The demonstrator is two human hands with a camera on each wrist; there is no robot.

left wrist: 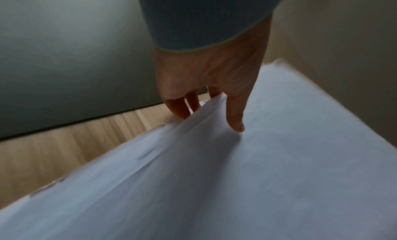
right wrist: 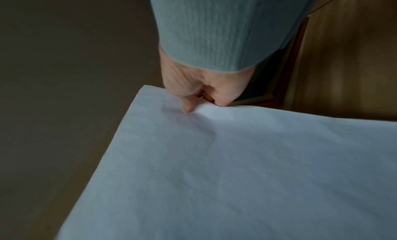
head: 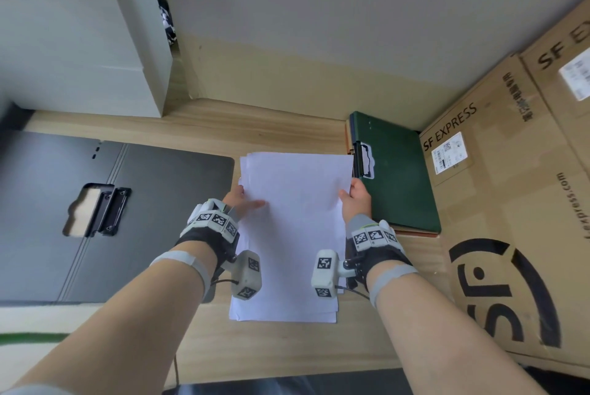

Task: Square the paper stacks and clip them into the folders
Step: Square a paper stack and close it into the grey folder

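The loose stack of white paper sheets [head: 293, 228], edges uneven, is over the light wooden table [head: 287, 350]; whether it touches is unclear. The left hand [head: 241, 203] and right hand [head: 357, 198] each pinch a side edge, thumbs on top, fingers hidden beneath. An open dark grey clip folder [head: 153, 203] lies left, a closed green one [head: 399, 177] right, partly behind the sheets

Light wooden table [head: 287, 350]: open black folder [head: 153, 203] left, green folder [head: 399, 177] right, cardboard boxes [head: 510, 219] far right.
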